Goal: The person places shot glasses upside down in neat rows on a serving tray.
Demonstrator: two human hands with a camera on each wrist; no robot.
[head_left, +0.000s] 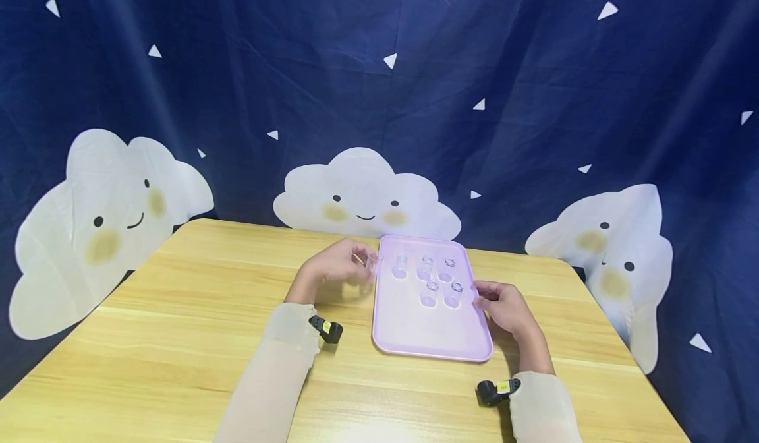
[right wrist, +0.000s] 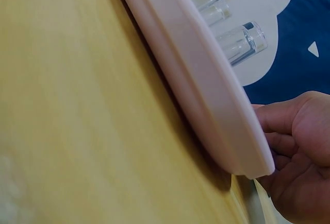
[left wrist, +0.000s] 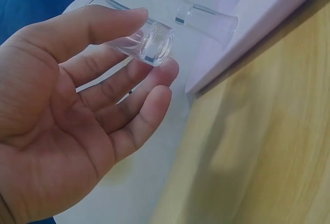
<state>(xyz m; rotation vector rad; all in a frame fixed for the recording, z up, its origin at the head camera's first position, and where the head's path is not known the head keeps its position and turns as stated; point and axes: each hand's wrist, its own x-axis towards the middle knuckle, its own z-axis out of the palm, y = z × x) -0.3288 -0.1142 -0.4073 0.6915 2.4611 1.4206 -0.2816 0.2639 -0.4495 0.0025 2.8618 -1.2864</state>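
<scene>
Between the thumb and fingers of my left hand [head_left: 340, 262] is a small clear shot glass [left wrist: 158, 42], pinched and tilted, just off the left edge of the lilac tray [head_left: 409, 331]. Its narrow build shows best in the left wrist view. Several similar clear glasses [head_left: 431, 294] stand upright on the tray, mostly toward its far half. At the tray's right side, my right hand [head_left: 505, 306] holds the rim with its fingertips. The right wrist view shows the tray's side wall [right wrist: 206, 80] hiding part of those fingers.
The tray lies on a light wood-grain table [head_left: 196, 337]. Behind it hangs a dark blue curtain [head_left: 332, 54] with white triangles and smiling clouds. Each sleeve carries a small black wrist camera [head_left: 328, 330].
</scene>
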